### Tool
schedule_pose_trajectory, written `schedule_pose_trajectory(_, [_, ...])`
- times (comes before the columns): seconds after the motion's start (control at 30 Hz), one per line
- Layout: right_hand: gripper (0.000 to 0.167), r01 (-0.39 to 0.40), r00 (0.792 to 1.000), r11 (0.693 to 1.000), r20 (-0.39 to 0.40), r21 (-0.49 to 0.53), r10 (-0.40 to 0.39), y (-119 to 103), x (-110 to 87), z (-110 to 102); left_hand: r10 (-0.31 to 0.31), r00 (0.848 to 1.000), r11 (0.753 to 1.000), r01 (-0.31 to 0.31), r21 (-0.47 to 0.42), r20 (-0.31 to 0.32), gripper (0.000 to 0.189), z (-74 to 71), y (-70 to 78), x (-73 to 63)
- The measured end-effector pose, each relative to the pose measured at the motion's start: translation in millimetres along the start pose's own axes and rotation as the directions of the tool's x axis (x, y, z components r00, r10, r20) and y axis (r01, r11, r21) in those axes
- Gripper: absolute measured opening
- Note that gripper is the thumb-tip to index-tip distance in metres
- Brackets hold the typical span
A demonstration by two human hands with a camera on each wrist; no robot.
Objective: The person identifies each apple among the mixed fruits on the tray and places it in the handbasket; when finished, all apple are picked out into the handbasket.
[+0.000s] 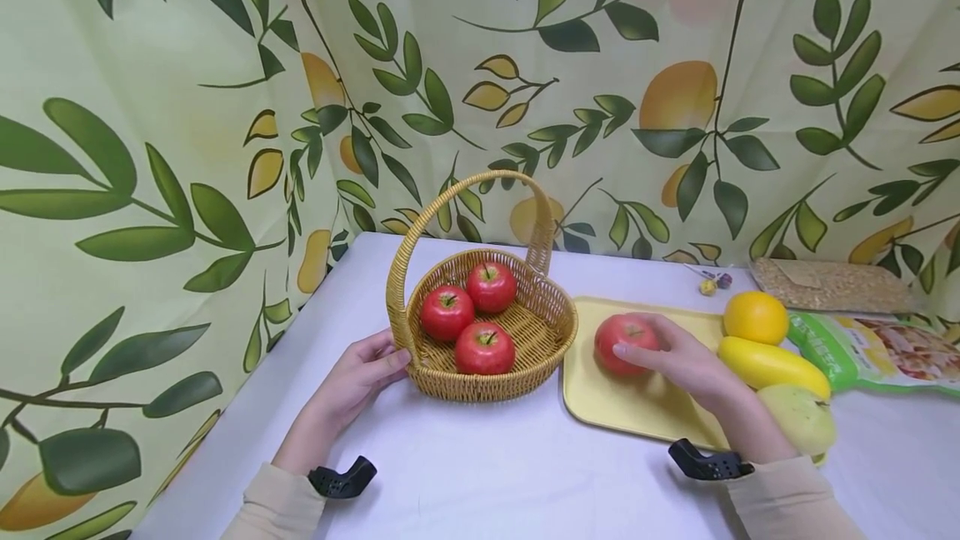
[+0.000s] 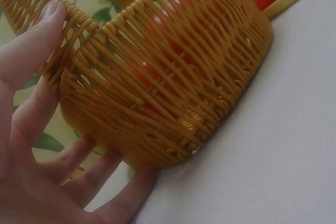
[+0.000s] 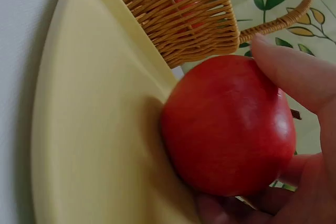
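A wicker basket [image 1: 480, 390] with a tall arched handle holds three red apples [image 1: 486, 348]. My left hand [image 1: 369, 373] grips the basket's left side at the foot of the handle. In the left wrist view the thumb [image 2: 39, 40] lies over the rim and the other fingers reach behind the woven wall. My right hand [image 1: 686, 361] holds another red apple [image 3: 228, 124] at the left part of a yellow tray [image 1: 637, 415]. The thumb is on one side of this apple and fingers are on the other. Whether the apple touches the tray I cannot tell.
On the tray's right side are an orange [image 1: 756, 317], a yellow banana-like fruit [image 1: 776, 367] and a pale green round fruit [image 1: 798, 419]. Farther right lie a green food bag [image 1: 862, 352] and a flat pack of grains [image 1: 832, 283]. Leaf-patterned cloth [image 1: 600, 107] hangs behind.
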State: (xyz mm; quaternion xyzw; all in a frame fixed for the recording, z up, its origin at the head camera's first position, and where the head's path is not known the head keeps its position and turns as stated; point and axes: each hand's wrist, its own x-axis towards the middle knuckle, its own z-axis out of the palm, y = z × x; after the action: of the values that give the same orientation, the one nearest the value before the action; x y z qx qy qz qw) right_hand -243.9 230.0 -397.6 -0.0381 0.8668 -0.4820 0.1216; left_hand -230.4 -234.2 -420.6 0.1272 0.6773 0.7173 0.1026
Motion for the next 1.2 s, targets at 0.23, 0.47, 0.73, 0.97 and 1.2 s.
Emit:
schedule_pose_trajectory(0.23, [0.083,0.035,0.998,0.997,0.056,-0.070,-0.031,-5,-7.8,-5,0.000,1.000,1.000,0.000,0.002,-0.002,0.053,-0.1,1.5,0.2])
schedule_pose_trajectory(0.47, [0.082,0.021,0.998,0.992,0.062,-0.122,-0.013,-10,-17.1,-1,0.001,1.000,1.000,-0.001,0.015,0.014,0.054,-1.7,2.3,-0.9])
schedule_pose_trajectory(0.73, [0.081,0.009,1.000,0.992,-0.008,-0.130,-0.010,-16,-13.5,9,0.002,1.000,1.000,-0.002,0.016,0.006,0.054,-1.9,1.2,-4.1])
schedule_pose_trajectory(0.97, [0.091,-0.070,0.995,0.991,-0.075,-0.117,0.062,-19,-5.8,7,0.004,1.000,1.000,-0.004,-0.009,0.002,0.054,1.3,-1.2,-2.1])
schedule_pose_trajectory(1.2, [0.094,-0.087,0.993,0.995,-0.084,-0.044,0.084,-21,-3.6,9,-0.006,1.000,1.000,0.006,-0.002,0.002,0.054,0.5,-1.1,-2.6])
